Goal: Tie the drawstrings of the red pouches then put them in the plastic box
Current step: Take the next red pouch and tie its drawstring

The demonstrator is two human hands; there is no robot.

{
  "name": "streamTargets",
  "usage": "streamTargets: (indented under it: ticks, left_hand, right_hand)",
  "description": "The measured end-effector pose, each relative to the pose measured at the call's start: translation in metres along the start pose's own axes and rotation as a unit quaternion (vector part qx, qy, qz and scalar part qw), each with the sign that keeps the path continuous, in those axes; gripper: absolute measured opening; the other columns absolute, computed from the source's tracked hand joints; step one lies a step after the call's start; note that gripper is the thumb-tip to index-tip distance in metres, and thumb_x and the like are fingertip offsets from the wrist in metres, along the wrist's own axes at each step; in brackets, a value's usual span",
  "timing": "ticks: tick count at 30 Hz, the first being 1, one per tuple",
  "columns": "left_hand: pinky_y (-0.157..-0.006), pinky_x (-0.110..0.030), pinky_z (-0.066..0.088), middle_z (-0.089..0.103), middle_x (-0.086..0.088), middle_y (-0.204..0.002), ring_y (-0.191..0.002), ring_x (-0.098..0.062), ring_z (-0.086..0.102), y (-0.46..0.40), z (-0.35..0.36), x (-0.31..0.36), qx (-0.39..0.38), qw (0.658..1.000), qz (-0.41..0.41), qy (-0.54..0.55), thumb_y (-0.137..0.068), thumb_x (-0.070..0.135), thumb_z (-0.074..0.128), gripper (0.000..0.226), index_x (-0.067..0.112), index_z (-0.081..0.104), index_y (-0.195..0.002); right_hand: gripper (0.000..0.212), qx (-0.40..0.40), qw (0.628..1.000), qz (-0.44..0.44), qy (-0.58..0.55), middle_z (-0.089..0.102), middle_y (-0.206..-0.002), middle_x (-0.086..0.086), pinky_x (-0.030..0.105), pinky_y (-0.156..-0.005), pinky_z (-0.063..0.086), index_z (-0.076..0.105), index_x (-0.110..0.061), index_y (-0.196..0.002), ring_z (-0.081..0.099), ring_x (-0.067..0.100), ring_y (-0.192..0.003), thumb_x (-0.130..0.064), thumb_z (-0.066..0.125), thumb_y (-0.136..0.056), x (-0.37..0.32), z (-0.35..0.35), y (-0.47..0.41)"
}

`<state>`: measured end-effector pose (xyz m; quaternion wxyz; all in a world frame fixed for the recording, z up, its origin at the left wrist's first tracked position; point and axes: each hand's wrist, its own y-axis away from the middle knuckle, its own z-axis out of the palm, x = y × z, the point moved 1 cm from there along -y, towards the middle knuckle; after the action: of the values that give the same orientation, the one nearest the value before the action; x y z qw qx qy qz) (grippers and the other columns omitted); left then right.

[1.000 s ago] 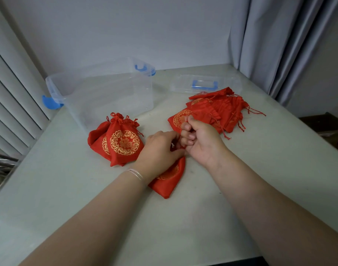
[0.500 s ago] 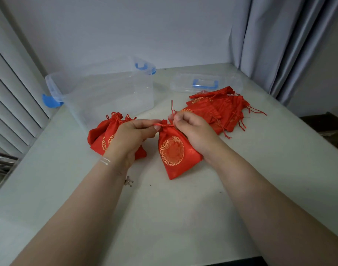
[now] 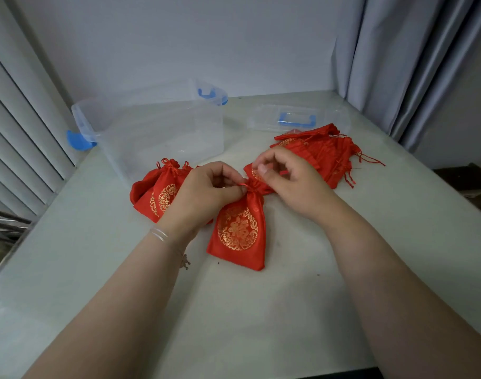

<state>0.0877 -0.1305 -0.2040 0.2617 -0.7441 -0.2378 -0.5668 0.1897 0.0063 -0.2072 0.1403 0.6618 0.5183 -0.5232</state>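
Red pouch (image 3: 238, 233) lies on the table (image 3: 261, 310) before the plastic box (image 3: 162, 127); left grip (image 3: 206, 192) and right grip (image 3: 288, 181) each pinch its drawstring (image 3: 246, 186) at the gathered neck.

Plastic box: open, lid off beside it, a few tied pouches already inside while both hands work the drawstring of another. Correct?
Not quite. The head view shows the plastic box holding no pouches; the tied pouches lie on the table in front of it. The rest holds: lid off, left hand and right hand on the drawstring.
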Motion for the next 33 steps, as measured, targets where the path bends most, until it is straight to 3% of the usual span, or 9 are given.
streamTargets:
  ticks: [2,4,9,12,16,20,23,29,33]
  left_hand:
    - [-0.073,-0.022,0.052,0.065,-0.001,-0.077,-0.074,-0.008,0.062,0.002,0.003,0.004,-0.017,0.999,0.036,-0.027,-0.078,-0.010,0.066,0.023,0.012,0.065,-0.084]
    - [-0.072,-0.019,0.051,0.065,0.001,-0.077,-0.073,-0.005,0.062,0.004,0.006,0.007,-0.023,0.997,0.062,-0.049,-0.076,-0.014,0.062,0.030,0.015,0.063,-0.086]
    - [-0.070,-0.024,0.051,0.063,0.006,-0.078,-0.070,-0.011,0.061,0.007,0.008,0.008,0.036,0.983,0.114,-0.137,-0.075,-0.006,0.065,0.027,0.019,0.059,-0.083]
    - [-0.061,-0.013,0.047,0.065,0.011,-0.078,-0.066,-0.006,0.060,0.008,0.009,0.008,0.090,0.964,0.140,-0.209,-0.078,0.008,0.069,0.022,0.027,0.059,-0.084]
    - [-0.062,-0.014,0.043,0.065,0.016,-0.076,-0.066,-0.007,0.057,0.009,0.009,0.005,0.128,0.934,0.209,-0.261,-0.081,0.016,0.070,0.012,0.027,0.067,-0.083]
    - [-0.062,-0.026,0.046,0.063,0.009,-0.078,-0.061,-0.007,0.053,0.007,0.011,-0.001,0.139,0.899,0.278,-0.307,-0.078,0.013,0.070,0.009,0.020,0.069,-0.083]
    - [-0.059,-0.026,0.045,0.060,0.011,-0.081,-0.058,-0.007,0.049,0.006,0.011,-0.004,0.139,0.892,0.303,-0.304,-0.079,0.012,0.068,0.007,0.016,0.069,-0.084]
    - [-0.054,-0.029,0.043,0.063,0.001,-0.081,-0.063,-0.008,0.050,0.006,0.011,-0.005,0.163,0.859,0.352,-0.334,-0.083,0.016,0.068,0.006,0.010,0.068,-0.081]
    - [-0.049,-0.034,0.047,0.066,-0.002,-0.083,-0.066,-0.018,0.061,0.007,0.011,-0.005,0.159,0.827,0.399,-0.363,-0.089,0.021,0.065,0.012,0.012,0.071,-0.084]
  right_hand:
    - [0.015,-0.067,0.997,0.041,-0.003,0.064,-0.102,0.006,0.021,-0.080,0.048,0.060,-0.019,-0.105,0.059,0.011,-0.085,-0.012,0.057,-0.092,0.005,0.001,0.001]
    - [0.009,-0.089,0.993,0.072,-0.001,0.066,-0.093,0.006,0.026,-0.079,0.048,0.063,-0.018,-0.098,0.060,0.011,-0.082,-0.013,0.059,-0.091,0.007,0.002,0.001]
    - [0.014,-0.042,0.993,0.091,-0.058,0.064,-0.067,-0.002,0.016,-0.059,0.046,0.061,-0.016,-0.076,0.057,0.000,-0.056,-0.014,0.061,-0.090,0.003,0.002,0.000]
    - [0.013,-0.040,0.993,0.080,-0.071,0.063,-0.068,-0.003,0.013,-0.058,0.045,0.060,-0.013,-0.077,0.058,-0.003,-0.055,-0.011,0.059,-0.091,-0.001,0.005,0.001]
    - [0.016,-0.023,0.988,0.101,-0.113,0.062,-0.071,0.004,0.014,-0.056,0.046,0.057,-0.011,-0.075,0.060,0.001,-0.056,-0.009,0.057,-0.091,-0.005,0.003,0.002]
    - [0.011,0.002,0.996,0.078,-0.052,0.063,-0.087,0.001,0.037,-0.081,0.053,0.056,-0.018,-0.083,0.062,0.014,-0.081,-0.010,0.063,-0.087,0.002,0.005,0.001]
    - [0.027,-0.001,0.998,0.015,-0.064,0.064,-0.096,-0.004,0.030,-0.084,0.052,0.059,-0.025,-0.091,0.063,0.011,-0.089,0.002,0.059,-0.086,-0.001,0.003,0.000]
    - [0.015,-0.044,0.992,0.061,-0.098,0.067,-0.071,-0.013,0.021,-0.066,0.053,0.068,-0.011,-0.101,0.060,-0.002,-0.070,-0.009,0.057,-0.092,-0.004,-0.002,0.001]
    - [0.017,-0.067,0.986,0.099,-0.120,0.071,-0.089,0.005,0.023,-0.085,0.051,0.070,-0.014,-0.097,0.064,0.007,-0.083,-0.003,0.062,-0.087,0.001,-0.008,0.001]
